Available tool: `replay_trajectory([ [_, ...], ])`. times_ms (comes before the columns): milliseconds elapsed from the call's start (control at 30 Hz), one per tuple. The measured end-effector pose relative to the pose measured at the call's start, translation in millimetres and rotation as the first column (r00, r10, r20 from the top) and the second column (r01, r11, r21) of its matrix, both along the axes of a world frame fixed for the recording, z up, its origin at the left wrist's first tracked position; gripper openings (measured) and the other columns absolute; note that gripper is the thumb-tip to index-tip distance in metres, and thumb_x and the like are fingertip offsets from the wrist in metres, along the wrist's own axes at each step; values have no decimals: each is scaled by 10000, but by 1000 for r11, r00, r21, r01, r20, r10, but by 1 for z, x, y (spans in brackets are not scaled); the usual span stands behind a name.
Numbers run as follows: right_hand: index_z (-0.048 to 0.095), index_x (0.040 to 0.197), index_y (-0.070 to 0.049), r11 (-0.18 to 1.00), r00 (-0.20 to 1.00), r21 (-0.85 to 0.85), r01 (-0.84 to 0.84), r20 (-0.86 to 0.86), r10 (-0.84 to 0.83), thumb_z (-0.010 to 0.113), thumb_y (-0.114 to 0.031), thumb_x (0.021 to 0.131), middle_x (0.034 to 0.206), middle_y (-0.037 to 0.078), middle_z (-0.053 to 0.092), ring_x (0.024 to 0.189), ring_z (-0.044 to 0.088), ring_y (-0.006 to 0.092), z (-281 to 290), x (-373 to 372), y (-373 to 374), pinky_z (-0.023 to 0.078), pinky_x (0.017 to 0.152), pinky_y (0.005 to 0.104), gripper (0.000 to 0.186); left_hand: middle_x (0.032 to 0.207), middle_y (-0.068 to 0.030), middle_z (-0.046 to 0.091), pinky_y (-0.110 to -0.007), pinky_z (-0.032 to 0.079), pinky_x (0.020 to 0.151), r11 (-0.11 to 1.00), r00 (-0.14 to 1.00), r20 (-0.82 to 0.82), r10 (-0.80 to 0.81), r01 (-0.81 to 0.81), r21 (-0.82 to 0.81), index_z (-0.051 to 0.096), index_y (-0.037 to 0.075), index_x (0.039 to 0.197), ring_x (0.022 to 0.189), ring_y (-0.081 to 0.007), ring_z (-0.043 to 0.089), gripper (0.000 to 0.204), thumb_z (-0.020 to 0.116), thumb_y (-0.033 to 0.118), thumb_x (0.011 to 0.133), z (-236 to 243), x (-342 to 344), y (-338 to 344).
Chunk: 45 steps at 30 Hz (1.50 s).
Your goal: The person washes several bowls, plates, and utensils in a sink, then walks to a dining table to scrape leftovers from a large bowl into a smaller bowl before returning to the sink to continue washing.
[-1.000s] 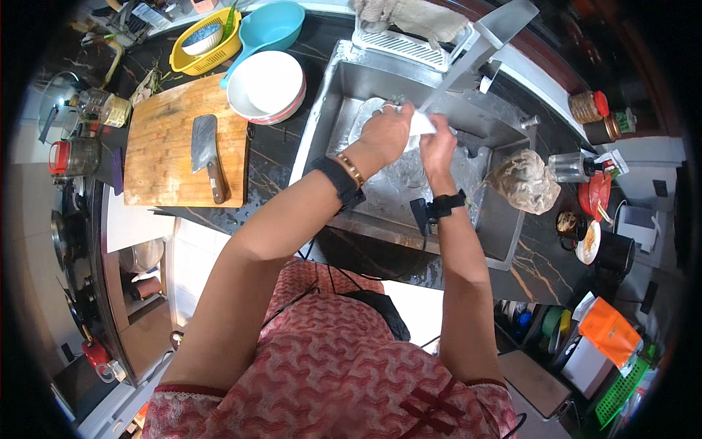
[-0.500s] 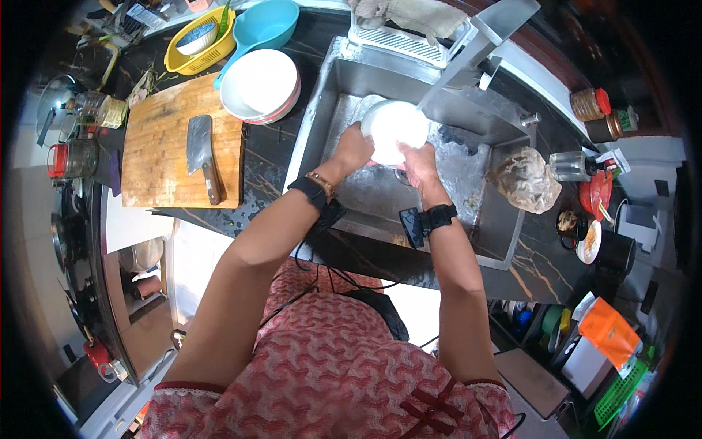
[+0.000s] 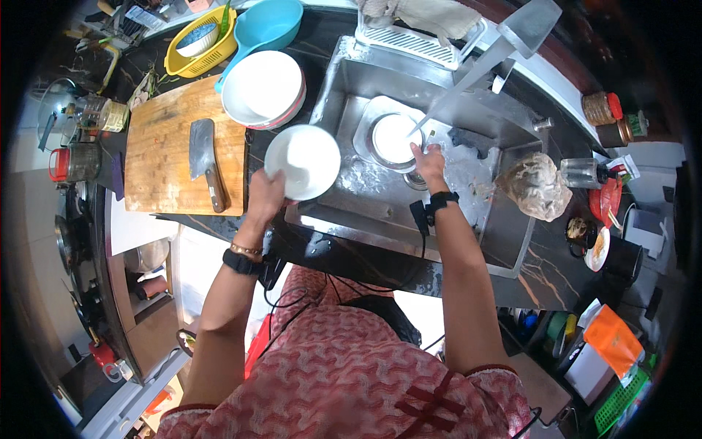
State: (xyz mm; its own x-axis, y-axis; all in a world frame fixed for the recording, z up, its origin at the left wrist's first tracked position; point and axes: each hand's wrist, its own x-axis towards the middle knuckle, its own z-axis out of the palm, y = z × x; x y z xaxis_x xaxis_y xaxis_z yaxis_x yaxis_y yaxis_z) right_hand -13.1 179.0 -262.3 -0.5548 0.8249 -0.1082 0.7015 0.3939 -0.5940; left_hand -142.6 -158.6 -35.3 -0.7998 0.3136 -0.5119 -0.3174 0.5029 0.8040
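Note:
My left hand (image 3: 267, 192) grips the near left rim of a white bowl (image 3: 302, 162), held tilted over the sink's left edge. Its inside faces up. In the sink (image 3: 358, 219), a smaller white bowl (image 3: 397, 137) sits under the running water from the faucet (image 3: 504, 45). My right hand (image 3: 430, 162) is closed at that bowl's right rim, thumb and fingertips on the edge. A clear or metal tray-like piece (image 3: 363, 126) lies beneath the smaller bowl; its kind I cannot make out.
Left of the sink, a cleaver (image 3: 201, 150) lies on a wooden cutting board (image 3: 157, 132). Stacked white bowls (image 3: 262, 88), a blue colander (image 3: 269, 25) and a yellow basket (image 3: 191, 64) stand behind. A crumpled plastic bag (image 3: 535, 186) sits at the sink's right edge.
My left hand has carried a white bowl leftward out of the water to the sink's left edge. My right hand now holds a smaller white bowl's rim in the sink.

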Motion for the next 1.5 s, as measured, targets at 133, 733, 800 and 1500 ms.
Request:
replay_trajectory([
  [133,483,927,117,986,984,-134,103,158,-81,675,-264,737,718,184,631,487,621,252,-6,-24,-31,522,438,306,468,765,-222,597,-325,550,423,991,991,18,133,-133,-36,504,-210,919,592,-269,632,493,474,282,895,-6,4,-26],
  [733,410,1072,58,979,982,205,-13,187,-26,424,-77,846,888,256,588,771,610,384,68,-22,-51,518,662,417,264,854,-292,586,-419,463,718,873,843,-439,-311,70,-483,512,-91,1008,826,-426,572,373,530,246,851,10,-23,-43],
  [800,363,1081,43,992,953,113,-48,302,11,455,-121,851,973,252,557,816,600,386,70,-19,-55,505,709,423,297,872,-293,579,-419,461,722,875,797,-492,-351,93,-475,504,-86,1023,832,-421,570,362,532,230,849,4,-28,-48],
  [1500,429,1012,10,996,919,92,20,391,-55,330,-152,892,829,189,642,749,635,340,67,-39,-26,509,663,421,224,955,-164,533,-292,481,580,941,767,-621,-164,-68,-333,501,-37,1058,666,-186,578,285,568,146,849,55,23,-41],
])
